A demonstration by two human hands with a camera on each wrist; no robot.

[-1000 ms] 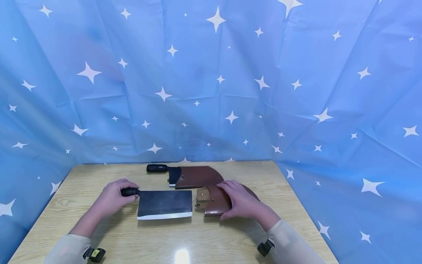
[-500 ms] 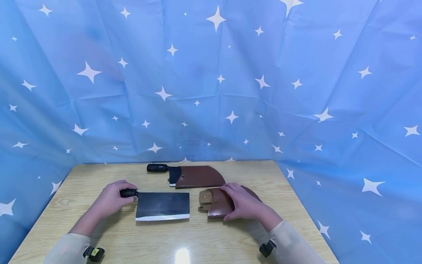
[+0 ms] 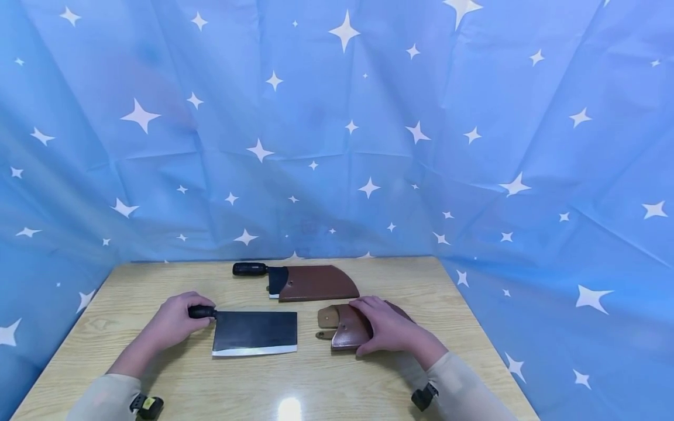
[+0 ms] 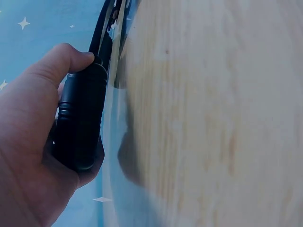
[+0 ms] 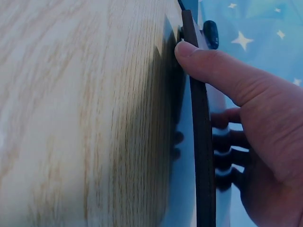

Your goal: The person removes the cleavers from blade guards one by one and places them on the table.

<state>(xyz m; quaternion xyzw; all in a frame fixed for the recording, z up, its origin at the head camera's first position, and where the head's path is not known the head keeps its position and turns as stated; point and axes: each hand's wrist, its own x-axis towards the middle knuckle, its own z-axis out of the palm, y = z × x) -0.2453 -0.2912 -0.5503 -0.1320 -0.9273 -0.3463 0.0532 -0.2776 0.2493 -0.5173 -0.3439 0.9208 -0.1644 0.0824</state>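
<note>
In the head view my left hand [image 3: 176,321] grips the black handle [image 3: 202,311] of a cleaver. The cleaver's dark rectangular blade [image 3: 255,330] points right, its bright edge towards me. My left thumb lies near the handle's blade end in the left wrist view. On the right, my right hand [image 3: 389,327] holds a brown leather knife sheath [image 3: 351,328] across its width, covering part of it. The sheath's tan strap [image 3: 328,317] and open end face the blade tip, with a gap between. The thumb [image 5: 203,59] presses the sheath's edge [image 5: 203,142] in the right wrist view.
Behind, a second cleaver with a black handle [image 3: 250,269] lies in a brown sheath [image 3: 318,283]. Everything is on a pale wooden table [image 3: 326,386]. A blue star-patterned curtain [image 3: 316,117] hangs at the back and sides.
My left hand has drawn the cleaver slightly left and nearer to me. The right hand and its sheath have shifted a little nearer to me, so the gap between blade and sheath is wider.
</note>
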